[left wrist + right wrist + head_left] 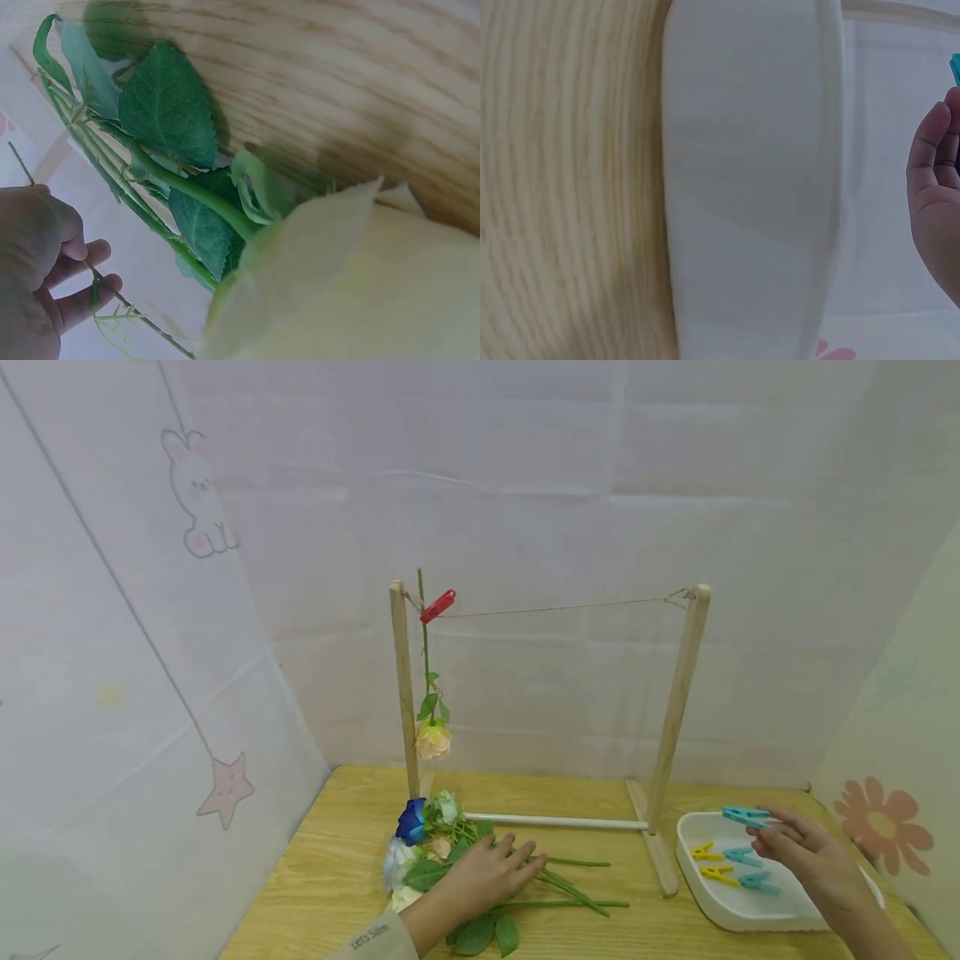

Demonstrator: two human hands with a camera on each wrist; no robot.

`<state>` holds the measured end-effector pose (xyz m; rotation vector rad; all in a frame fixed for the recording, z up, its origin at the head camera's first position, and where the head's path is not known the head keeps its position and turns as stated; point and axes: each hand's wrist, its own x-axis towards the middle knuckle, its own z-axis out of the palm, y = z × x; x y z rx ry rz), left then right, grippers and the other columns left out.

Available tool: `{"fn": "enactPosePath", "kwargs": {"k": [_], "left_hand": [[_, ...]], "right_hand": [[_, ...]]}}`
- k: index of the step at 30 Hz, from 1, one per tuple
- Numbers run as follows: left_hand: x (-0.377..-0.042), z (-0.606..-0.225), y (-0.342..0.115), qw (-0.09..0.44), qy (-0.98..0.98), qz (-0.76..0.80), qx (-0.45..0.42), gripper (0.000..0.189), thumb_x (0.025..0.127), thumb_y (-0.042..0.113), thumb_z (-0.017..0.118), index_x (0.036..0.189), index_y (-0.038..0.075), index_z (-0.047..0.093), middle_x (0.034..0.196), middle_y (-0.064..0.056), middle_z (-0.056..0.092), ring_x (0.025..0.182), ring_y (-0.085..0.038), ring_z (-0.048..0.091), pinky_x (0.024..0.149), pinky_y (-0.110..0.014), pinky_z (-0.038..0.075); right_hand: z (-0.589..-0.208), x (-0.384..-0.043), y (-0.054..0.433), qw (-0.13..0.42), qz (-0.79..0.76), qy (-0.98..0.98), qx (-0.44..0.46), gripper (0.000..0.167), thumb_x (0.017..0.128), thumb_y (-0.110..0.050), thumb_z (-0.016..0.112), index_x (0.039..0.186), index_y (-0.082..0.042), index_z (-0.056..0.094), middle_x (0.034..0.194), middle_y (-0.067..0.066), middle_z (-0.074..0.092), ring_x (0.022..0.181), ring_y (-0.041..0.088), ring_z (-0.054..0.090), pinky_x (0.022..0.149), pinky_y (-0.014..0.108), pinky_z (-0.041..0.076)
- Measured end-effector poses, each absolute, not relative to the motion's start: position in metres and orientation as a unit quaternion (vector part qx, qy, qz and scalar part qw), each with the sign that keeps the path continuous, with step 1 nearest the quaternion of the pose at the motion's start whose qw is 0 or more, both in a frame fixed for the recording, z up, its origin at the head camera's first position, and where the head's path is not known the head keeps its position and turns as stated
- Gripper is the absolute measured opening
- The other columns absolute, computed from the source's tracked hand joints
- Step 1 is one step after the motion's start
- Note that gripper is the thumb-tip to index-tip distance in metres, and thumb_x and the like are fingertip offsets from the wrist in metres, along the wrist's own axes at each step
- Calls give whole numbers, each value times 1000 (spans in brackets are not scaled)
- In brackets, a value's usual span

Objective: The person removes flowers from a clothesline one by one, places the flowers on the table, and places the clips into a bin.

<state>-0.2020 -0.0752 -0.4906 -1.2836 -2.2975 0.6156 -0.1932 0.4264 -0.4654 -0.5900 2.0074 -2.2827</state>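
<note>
My left hand [487,878] reaches over a pile of artificial flowers on the table. Between its thumb and fingers it pinches a thin green stem [146,319], seen in the left wrist view; which bloom that stem carries cannot be told. A dark blue rose [411,822], pale blooms [400,860] and green leaves [424,874] lie around the wrist. Over the white tray [720,914], my right hand [813,867] pinches a teal clothespin [744,817] by one end. Only the tip of that clothespin [955,69] enters the right wrist view.
A wooden frame [678,718] carries a string [555,608] between its posts. One peach rose [433,740] hangs head-down there from a red clothespin [438,607]. Yellow clothespins [718,876] and teal ones [759,883] lie in the tray. A white rod [555,821] joins the frame's feet.
</note>
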Motion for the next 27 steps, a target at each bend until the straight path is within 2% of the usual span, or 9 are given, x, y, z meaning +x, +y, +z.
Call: {"fn": "enactPosePath", "kwargs": {"k": [7, 18, 23, 26, 27], "left_hand": [[-202, -493, -74, 206, -837, 214, -459, 68, 94, 25, 74, 154, 29, 42, 146, 4, 56, 120, -18, 64, 87, -33, 59], [-202, -496, -74, 206, -835, 209, -465, 60, 94, 25, 73, 149, 29, 49, 142, 5, 59, 116, -16, 65, 83, -32, 59], [-201, -496, -74, 208, -833, 214, -466, 60, 93, 24, 75, 147, 29, 51, 140, 6, 60, 114, -15, 66, 82, -31, 59], [-201, -496, -74, 207, -833, 215, -467, 59, 93, 24, 75, 147, 29, 52, 140, 6, 60, 114, -15, 66, 83, -31, 59], [-201, -497, -74, 208, -832, 213, -468, 59, 93, 24, 75, 147, 29, 52, 140, 6, 60, 113, -15, 66, 83, -32, 59]], "right_hand": [[-475, -193, 440, 11, -727, 674, -129, 40, 107, 1, 44, 133, -22, 63, 113, -7, 74, 98, 10, 72, 83, 22, 58], [-492, -198, 468, 2, -700, 704, -123, 40, 108, -2, 44, 140, -20, 59, 113, -9, 74, 96, 8, 71, 82, 23, 58], [-495, -201, 477, -2, -611, 788, -76, 36, 109, -14, 47, 144, -19, 53, 110, -14, 74, 95, 7, 69, 79, 21, 57], [-495, -203, 481, 4, -575, 817, -46, 33, 109, -20, 49, 141, -21, 54, 108, -15, 74, 95, 9, 69, 79, 22, 58], [-495, -204, 482, 7, -568, 822, -35, 33, 108, -22, 50, 141, -19, 54, 108, -14, 74, 95, 9, 69, 79, 22, 58]]}}
